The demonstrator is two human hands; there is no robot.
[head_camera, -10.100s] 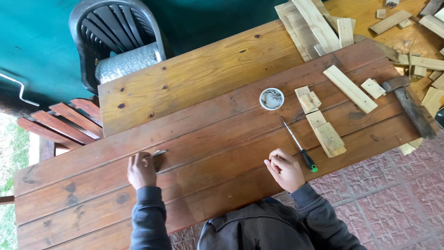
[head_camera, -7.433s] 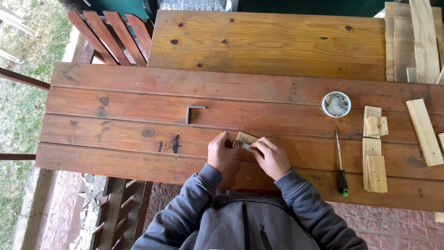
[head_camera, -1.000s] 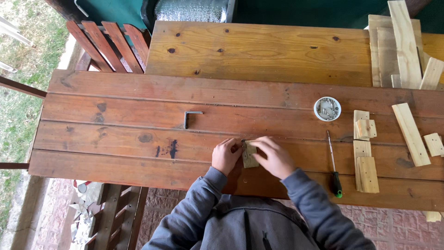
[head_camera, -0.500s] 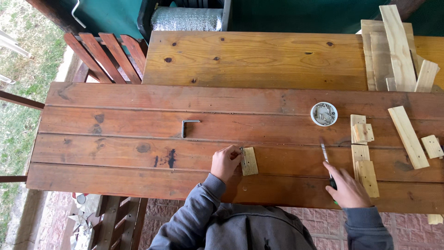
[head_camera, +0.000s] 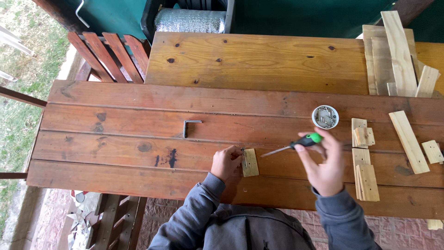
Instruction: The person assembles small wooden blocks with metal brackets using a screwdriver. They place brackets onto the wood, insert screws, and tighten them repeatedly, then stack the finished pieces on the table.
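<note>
Head view: left hand (head_camera: 225, 163) curled, fingertips pressing small wood block (head_camera: 250, 162) flat on table (head_camera: 115, 153), near front edge, about midway along. Small screw upright at block's left edge, pinched between left fingers. Right hand (head_camera: 325, 164) raised above table, closed around screwdriver (head_camera: 296, 143) by green handle; blade pointing left toward block, tip just short of it. Round white screw cup (head_camera: 325, 116) behind right hand. Wood strips (head_camera: 365, 166) toward right edge. Metal bracket (head_camera: 188, 127) left of centre.

Red-brown plank table (head_camera: 115, 115) (daylit) beside slatted bench (head_camera: 113, 53), grass (head_camera: 21, 65).
</note>
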